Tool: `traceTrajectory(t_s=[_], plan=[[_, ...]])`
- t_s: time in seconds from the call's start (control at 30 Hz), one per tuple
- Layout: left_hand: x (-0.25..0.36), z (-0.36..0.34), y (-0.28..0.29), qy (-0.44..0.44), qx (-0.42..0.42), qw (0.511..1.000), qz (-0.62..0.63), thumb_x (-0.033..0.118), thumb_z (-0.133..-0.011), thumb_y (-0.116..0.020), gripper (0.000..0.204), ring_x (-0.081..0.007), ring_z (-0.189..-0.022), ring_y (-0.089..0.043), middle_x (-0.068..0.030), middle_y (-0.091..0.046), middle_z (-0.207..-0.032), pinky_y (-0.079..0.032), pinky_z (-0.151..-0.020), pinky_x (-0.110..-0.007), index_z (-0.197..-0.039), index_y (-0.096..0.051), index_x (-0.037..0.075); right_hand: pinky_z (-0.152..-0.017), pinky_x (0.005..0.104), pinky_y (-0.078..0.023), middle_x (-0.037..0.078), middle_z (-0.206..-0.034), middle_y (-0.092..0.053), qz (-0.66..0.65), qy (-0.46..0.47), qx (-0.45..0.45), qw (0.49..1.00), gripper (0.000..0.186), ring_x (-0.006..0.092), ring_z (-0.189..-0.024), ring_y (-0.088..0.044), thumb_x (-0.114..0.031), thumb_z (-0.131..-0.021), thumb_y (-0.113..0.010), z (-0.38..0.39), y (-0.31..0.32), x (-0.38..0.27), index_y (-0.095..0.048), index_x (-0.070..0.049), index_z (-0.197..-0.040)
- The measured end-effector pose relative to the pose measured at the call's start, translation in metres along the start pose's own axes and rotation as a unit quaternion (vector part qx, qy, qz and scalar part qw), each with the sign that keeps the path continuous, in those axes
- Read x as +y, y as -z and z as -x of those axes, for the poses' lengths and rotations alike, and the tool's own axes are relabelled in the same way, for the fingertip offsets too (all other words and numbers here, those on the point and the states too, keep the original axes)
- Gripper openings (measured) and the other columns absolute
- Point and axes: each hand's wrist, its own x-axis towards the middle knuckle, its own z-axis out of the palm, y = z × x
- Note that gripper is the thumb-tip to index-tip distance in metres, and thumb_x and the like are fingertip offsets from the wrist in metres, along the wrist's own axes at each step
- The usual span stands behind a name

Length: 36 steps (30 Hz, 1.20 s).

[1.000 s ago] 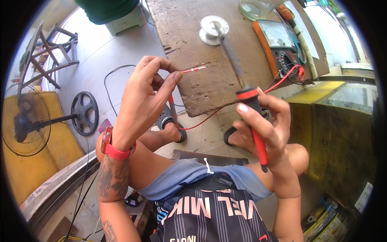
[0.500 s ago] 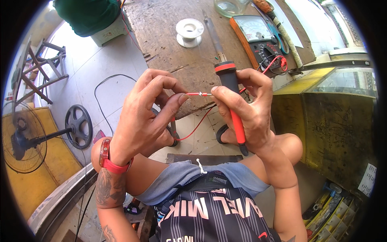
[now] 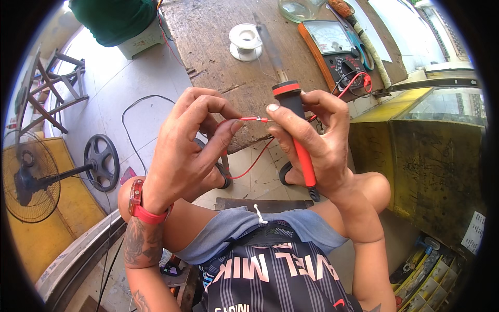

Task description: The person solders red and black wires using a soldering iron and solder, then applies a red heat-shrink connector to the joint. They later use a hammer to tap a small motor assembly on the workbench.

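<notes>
My left hand (image 3: 189, 143) pinches a thin red test lead (image 3: 249, 118) with a small bare metal joint near its end. My right hand (image 3: 317, 140) is closed round a soldering iron (image 3: 286, 89) with a black and red handle, its shaft pointing away over the wooden bench (image 3: 208, 54). My right thumb and forefinger are also at the lead's pin end, gripping or touching it; I cannot tell which. Beyond them stands a white spool of solder wire (image 3: 245, 39). An analog multimeter (image 3: 332, 41) lies to the right, with red and black leads at its lower end.
Blue-handled tool, taped rod (image 3: 384, 73) and glass jar (image 3: 301, 8) lie at the back. Left are a pedestal fan (image 3: 31, 177), wooden rack (image 3: 57, 99), stool (image 3: 140, 41) with green thing on it, and floor cables. Right stands a yellow tank (image 3: 426, 145); tool trays sit below.
Since a second ago my hands have moved together: my right hand came left with the iron to the lead's end. In the last half second they have barely moved, the iron shifting slightly.
</notes>
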Motion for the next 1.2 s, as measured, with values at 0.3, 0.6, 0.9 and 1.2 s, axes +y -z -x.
traceTrajectory(t_s=[0.3, 0.6, 0.9, 1.2], plan=[[0.006, -0.001, 0.002, -0.007, -0.035, 0.999, -0.005, -0.002, -0.097, -0.072, 0.016, -0.009, -0.088, -0.068, -0.0091, -0.06, -0.117, -0.057, -0.078, -0.024, -0.112, -0.066, -0.003, -0.082, 0.0371, -0.061, 0.012, -0.127, -0.045, 0.019, 0.014, 0.038, 0.999, 0.05, 0.0271, -0.102, -0.065, -0.001, -0.071, -0.089, 0.003, -0.008, 0.003, -0.077, -0.021, -0.115], [-0.005, 0.003, 0.007, -0.001, -0.002, 0.999, -0.037, 0.0, -0.098, -0.071, 0.013, -0.0121, -0.079, -0.066, -0.0102, -0.061, -0.113, -0.053, -0.068, -0.026, -0.108, -0.066, -0.003, -0.086, 0.038, -0.058, 0.017, -0.131, -0.047, -0.008, 0.038, 0.064, 0.997, 0.043, 0.0277, -0.109, -0.062, -0.008, -0.084, -0.087, 0.0, -0.002, 0.004, -0.071, -0.015, -0.123], [-0.025, -0.015, 0.007, 0.09, 0.047, 0.995, -0.012, 0.017, -0.112, -0.059, 0.017, -0.0087, -0.077, -0.06, -0.0045, -0.065, -0.088, -0.051, -0.068, -0.025, -0.119, -0.058, 0.002, -0.088, 0.0354, -0.055, 0.017, -0.113, -0.068, 0.001, -0.001, 0.397, 0.918, 0.05, 0.0225, -0.104, -0.067, -0.029, -0.099, -0.077, 0.025, 0.106, 0.068, -0.054, 0.002, -0.131], [-0.028, -0.042, -0.002, 0.072, 0.067, 0.994, -0.051, 0.025, -0.115, -0.054, 0.022, -0.0062, -0.071, -0.055, -0.0018, -0.058, -0.084, -0.043, -0.062, -0.022, -0.122, -0.057, 0.004, -0.073, 0.0366, -0.053, 0.007, -0.08, -0.065, 0.229, -0.28, 0.108, 0.926, 0.026, 0.02, -0.078, -0.065, -0.035, -0.105, -0.066, 0.121, 0.224, 0.195, -0.065, -0.011, -0.117]])
